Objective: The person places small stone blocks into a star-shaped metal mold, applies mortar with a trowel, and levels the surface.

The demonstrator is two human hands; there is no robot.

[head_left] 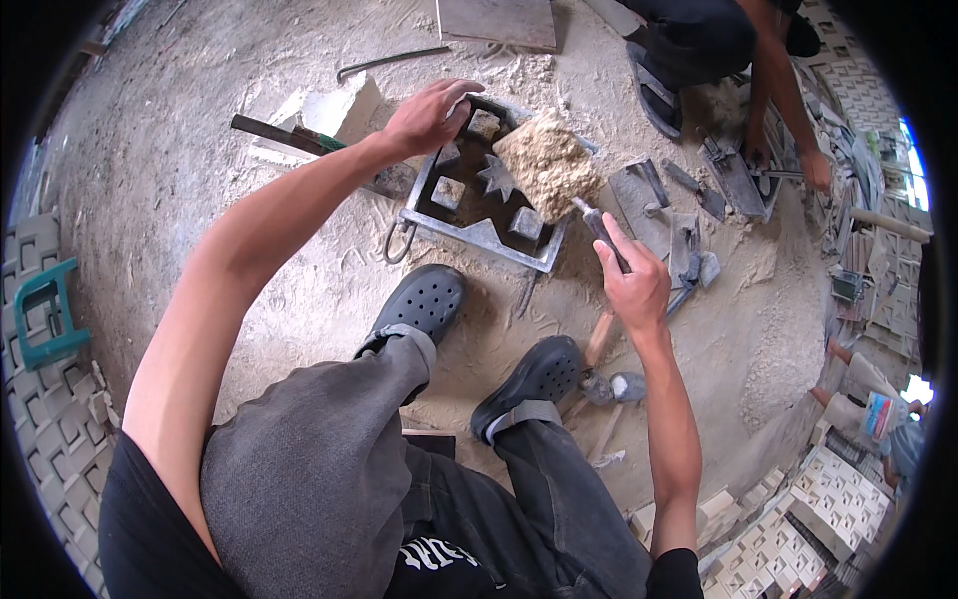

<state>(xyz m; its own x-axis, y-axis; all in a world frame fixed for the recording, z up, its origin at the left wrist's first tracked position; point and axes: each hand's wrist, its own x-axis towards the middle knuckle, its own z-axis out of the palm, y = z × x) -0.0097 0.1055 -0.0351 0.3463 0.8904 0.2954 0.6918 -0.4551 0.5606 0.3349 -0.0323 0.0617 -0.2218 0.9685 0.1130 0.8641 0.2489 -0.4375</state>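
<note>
My right hand (636,272) is closed round the handle of a trowel (589,208), whose blade is hidden under a heap of damp, sandy mix (547,165). The heap hangs over the right side of a square metal mould (479,238) on the ground. Inside the mould are several small blocks and a grey star-shaped piece (496,178) in the middle. My left hand (429,118) grips the mould's far left corner, thumb and fingers bent over the rim.
A co-worker's hands (788,165) work at another metal mould (733,180) at the upper right. Pale broken blocks (344,108) and a metal bar lie left of my mould. A hammer (609,386) lies by my right shoe. A green stool (50,314) stands far left; patterned blocks (838,499) are stacked lower right.
</note>
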